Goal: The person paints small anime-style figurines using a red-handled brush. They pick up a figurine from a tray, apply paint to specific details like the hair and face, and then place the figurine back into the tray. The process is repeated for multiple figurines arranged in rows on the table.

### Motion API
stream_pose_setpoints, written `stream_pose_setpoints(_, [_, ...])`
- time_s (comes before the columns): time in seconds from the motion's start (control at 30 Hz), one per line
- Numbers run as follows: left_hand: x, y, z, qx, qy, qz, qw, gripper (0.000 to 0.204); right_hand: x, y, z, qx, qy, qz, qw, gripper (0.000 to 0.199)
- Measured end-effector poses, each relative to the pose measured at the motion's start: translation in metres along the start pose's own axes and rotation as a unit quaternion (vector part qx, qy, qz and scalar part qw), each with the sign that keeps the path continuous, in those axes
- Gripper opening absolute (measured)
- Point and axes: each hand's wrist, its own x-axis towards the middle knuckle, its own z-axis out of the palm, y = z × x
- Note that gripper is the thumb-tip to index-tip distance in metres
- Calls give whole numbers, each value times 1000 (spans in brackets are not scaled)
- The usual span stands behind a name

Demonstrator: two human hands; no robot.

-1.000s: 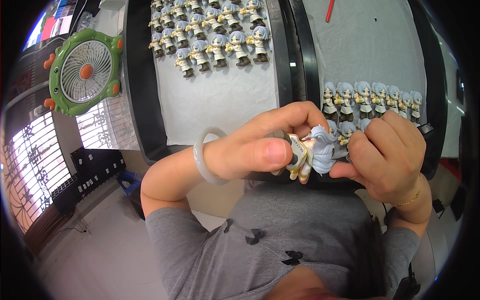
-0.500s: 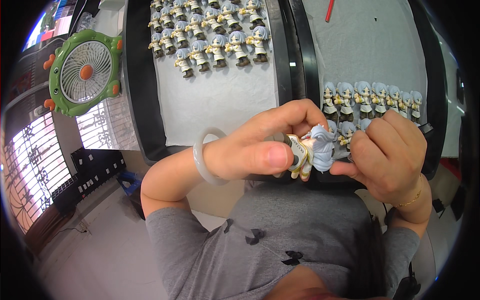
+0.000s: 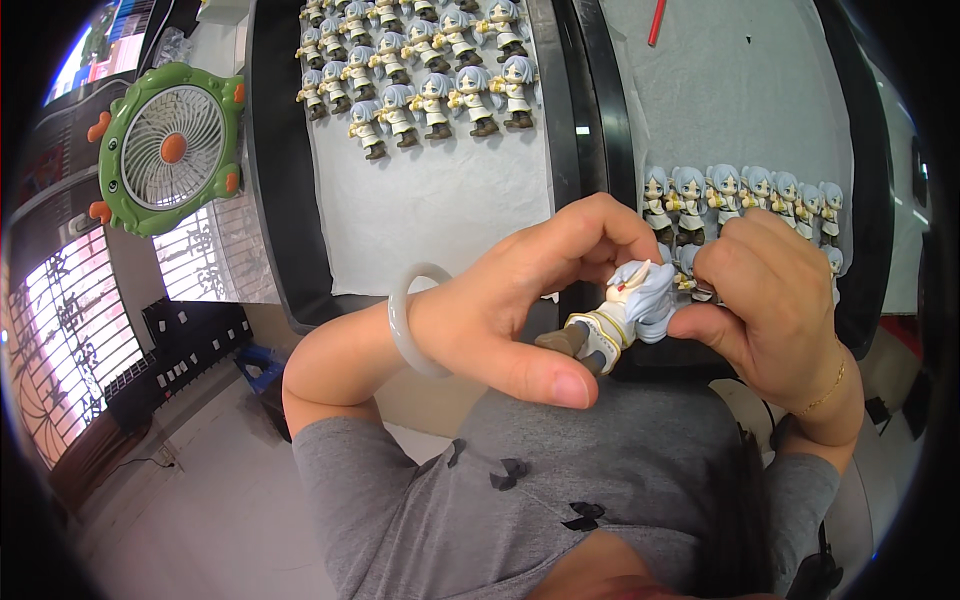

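Observation:
A small figurine [image 3: 648,304] with pale blue-grey hair, a white, gold-trimmed outfit and brown boots lies tilted between my hands. My left hand [image 3: 490,305] has its fingers curled behind the head and its thumb by the boots, holding the figurine. On the other side, my right hand [image 3: 768,295] is closed, its thumb tip right at the hair. Whatever sits inside the right fingers is mostly hidden; only a small bit shows by the fingertips, too little to name. Below both hands is the front edge of the black trays.
A black tray [image 3: 287,215] lined with white sheet bears rows of similar figurines [image 3: 435,98] on the left. The right-hand tray [image 3: 872,190] bears more figurines [image 3: 725,188] and a red stick [image 3: 656,22]. A green fan [image 3: 172,148] stands at far left.
The figurine has turned in my left hand, so its face side and boots show more. My left thumb has moved lower, and my right hand has shifted slightly left and up.

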Motion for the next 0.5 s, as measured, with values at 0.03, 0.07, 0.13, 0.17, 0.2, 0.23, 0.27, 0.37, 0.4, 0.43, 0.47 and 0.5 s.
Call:
stream_pose_setpoints(0.03, [0, 1, 1, 0, 0, -3, 1000, 96, 0, 0, 0, 1, -1, 1, 1000, 41])
stream_pose_setpoints(0.07, [0, 1, 1, -1, 0, -6, 1000, 96, -1, 0, 0, 2, -2, 3, 1000, 41])
stream_pose_setpoints(0.13, [0, 2, 0, -3, -1, -12, 1000, 96, 0, 0, 0, 3, -6, 3, 1000, 41])
stream_pose_setpoints(0.17, [0, 2, 0, -6, 2, -17, 1000, 96, 0, 0, 0, 3, -9, 3, 1000, 41])
stream_pose_setpoints(0.2, [0, 2, 0, -8, 4, -22, 1000, 96, 1, 0, 0, 2, -13, 5, 1000, 41])
stream_pose_setpoints(0.23, [0, 3, 1, -10, 9, -28, 1000, 96, 0, 0, -1, 1, -15, 5, 1000, 41])
stream_pose_setpoints(0.27, [0, 3, 2, -11, 10, -27, 1000, 96, -1, 0, -1, -1, -17, 6, 1000, 41])
stream_pose_setpoints(0.37, [1, 2, 2, -11, 4, -16, 1000, 95, -1, 0, -1, 5, -12, 8, 1000, 41])
stream_pose_setpoints(0.4, [1, 0, 2, -10, 0, -11, 1000, 95, -1, 0, -1, 6, -18, 9, 1000, 41])
stream_pose_setpoints(0.43, [-1, 1, 1, -4, 0, -6, 1000, 95, 1, 0, -1, 10, -23, 4, 1000, 41])
stream_pose_setpoints(0.47, [-1, 1, 2, -13, 8, -15, 1000, 94, 2, 0, -2, 15, -28, -3, 999, 41])
stream_pose_setpoints(0.5, [0, 1, 5, -27, 15, -23, 999, 94, 3, 1, -5, 19, -22, -6, 1000, 36])
